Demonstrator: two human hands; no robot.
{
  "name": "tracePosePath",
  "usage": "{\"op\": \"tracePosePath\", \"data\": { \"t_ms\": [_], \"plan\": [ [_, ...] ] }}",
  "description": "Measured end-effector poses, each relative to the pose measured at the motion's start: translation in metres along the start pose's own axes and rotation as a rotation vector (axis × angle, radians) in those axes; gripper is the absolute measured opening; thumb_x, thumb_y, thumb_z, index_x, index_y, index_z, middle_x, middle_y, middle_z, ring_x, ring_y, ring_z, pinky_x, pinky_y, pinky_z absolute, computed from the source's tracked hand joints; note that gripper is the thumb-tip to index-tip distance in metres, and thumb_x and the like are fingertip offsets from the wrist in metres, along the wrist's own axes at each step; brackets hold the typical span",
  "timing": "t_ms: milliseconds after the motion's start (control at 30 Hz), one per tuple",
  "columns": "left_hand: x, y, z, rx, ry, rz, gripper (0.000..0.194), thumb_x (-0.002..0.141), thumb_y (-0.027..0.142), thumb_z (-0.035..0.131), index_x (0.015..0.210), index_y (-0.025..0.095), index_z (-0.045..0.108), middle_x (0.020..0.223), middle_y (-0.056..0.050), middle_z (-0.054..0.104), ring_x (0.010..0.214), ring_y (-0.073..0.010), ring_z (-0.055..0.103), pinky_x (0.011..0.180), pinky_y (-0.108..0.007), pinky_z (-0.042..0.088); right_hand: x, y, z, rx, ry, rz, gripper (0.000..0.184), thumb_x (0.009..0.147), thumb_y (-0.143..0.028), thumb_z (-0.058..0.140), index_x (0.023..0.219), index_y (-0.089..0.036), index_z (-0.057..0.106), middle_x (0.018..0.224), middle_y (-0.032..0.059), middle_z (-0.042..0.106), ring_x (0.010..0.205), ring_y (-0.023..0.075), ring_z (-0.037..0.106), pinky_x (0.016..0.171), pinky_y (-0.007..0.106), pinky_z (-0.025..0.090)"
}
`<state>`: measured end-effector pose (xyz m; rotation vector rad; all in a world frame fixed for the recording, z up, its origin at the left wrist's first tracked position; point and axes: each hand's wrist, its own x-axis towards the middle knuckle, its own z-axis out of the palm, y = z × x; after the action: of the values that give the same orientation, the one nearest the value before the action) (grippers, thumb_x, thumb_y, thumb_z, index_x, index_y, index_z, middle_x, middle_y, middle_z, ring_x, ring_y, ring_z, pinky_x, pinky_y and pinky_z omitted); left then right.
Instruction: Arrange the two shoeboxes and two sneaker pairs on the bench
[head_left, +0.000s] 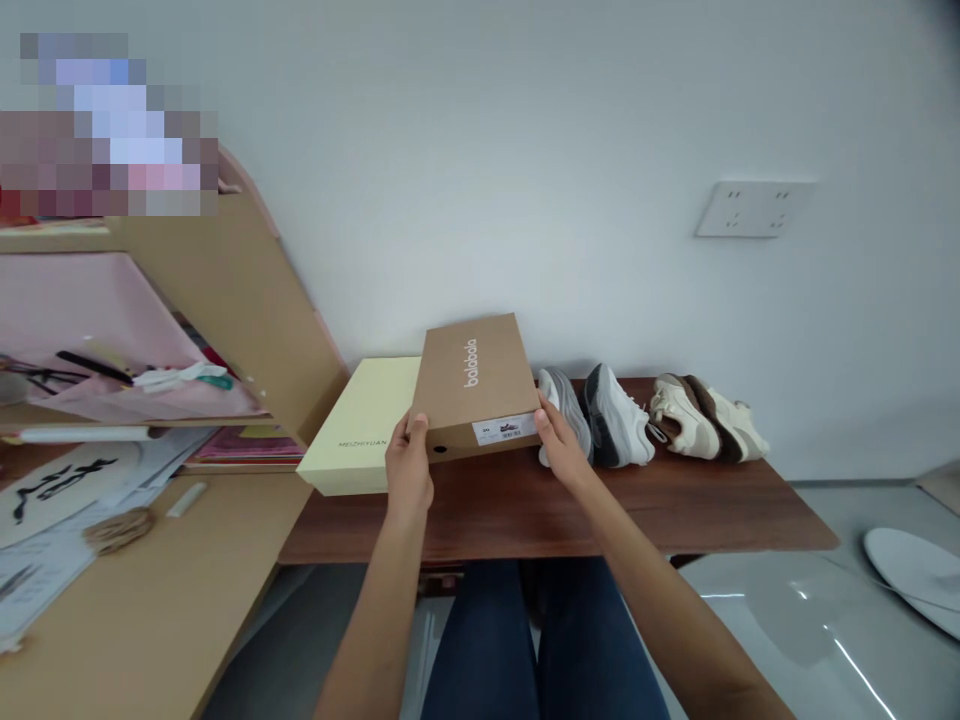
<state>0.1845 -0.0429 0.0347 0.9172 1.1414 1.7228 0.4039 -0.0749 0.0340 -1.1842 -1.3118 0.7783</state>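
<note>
Two hands, left [409, 465] and right [559, 440], partly open, grip the brown shoebox [476, 375].

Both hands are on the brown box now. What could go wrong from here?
The brown box is tilted between the left hand and right hand, so it might slip or spill anything inside. It could scuff or shift the pale yellow box it overlaps. The right hand is close to the grey-and-white shoes and may knock them.

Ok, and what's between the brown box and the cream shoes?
Two white and gray sneakers, one partly behind the right hand that holds the box. The head view shows them.
</note>
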Motion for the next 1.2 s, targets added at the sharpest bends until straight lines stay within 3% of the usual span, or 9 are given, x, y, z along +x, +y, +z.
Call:
{"op": "tracePosePath", "data": {
  "t_ms": [267,400,667,1000,1200],
  "plan": [
    [-0.005,-0.022,-0.009,0.053,0.045,-0.064,0.046,0.082,0.045,0.07,0.119,0.017,0.067,0.128,-0.012,0.069,0.126,-0.0248,0.06,0.112,-0.039,0.044,-0.02,0.029,0.007,0.028,0.012,0.064,0.076,0.09,-0.075,0.044,0.15,-0.029,0.045,0.151,0.0067,0.053,0.143,0.0275,0.043,0.123,0.049,0.027],
    [-0.01,-0.032,-0.015,0.103,0.043,-0.054,0.046,0.082,0.043,0.07,0.12,0.017,0.068,0.128,-0.012,0.069,0.123,-0.0245,0.062,0.111,-0.04,0.044,-0.031,0.044,0.011,0.051,0.008,0.07,0.075,0.092,-0.073,0.041,0.15,-0.026,0.045,0.153,0.0079,0.049,0.146,0.0262,0.04,0.124,0.048,0.023],
    [-0.019,-0.037,-0.02,0.106,0.066,-0.02,0.044,0.084,0.042,0.069,0.121,0.019,0.068,0.128,-0.011,0.069,0.125,-0.0239,0.061,0.114,-0.041,0.041,-0.043,0.059,0.02,0.078,0.018,0.106,0.075,0.093,-0.072,0.04,0.151,-0.024,0.042,0.157,0.0087,0.043,0.148,0.0261,0.035,0.125,0.048,0.02],
    [-0.019,-0.044,-0.024,0.307,0.03,0.049,0.047,0.089,0.048,0.064,0.127,0.022,0.065,0.129,-0.011,0.068,0.126,-0.0261,0.06,0.114,-0.041,0.041,-0.046,0.08,0.027,0.099,0.029,0.115,0.077,0.093,-0.074,0.036,0.151,-0.024,0.044,0.15,0.0096,0.053,0.142,0.0263,0.044,0.124,0.048,0.025],
    [-0.021,-0.065,-0.027,0.365,0.031,0.061,0.044,0.093,0.05,0.056,0.127,0.022,0.063,0.131,-0.013,0.066,0.128,-0.0262,0.058,0.116,-0.041,0.038,-0.048,0.089,0.032,0.054,0.048,0.139,0.082,0.092,-0.076,0.034,0.155,-0.024,0.037,0.159,0.0076,0.041,0.151,0.024,0.03,0.127,0.047,0.016]
  ]
}}
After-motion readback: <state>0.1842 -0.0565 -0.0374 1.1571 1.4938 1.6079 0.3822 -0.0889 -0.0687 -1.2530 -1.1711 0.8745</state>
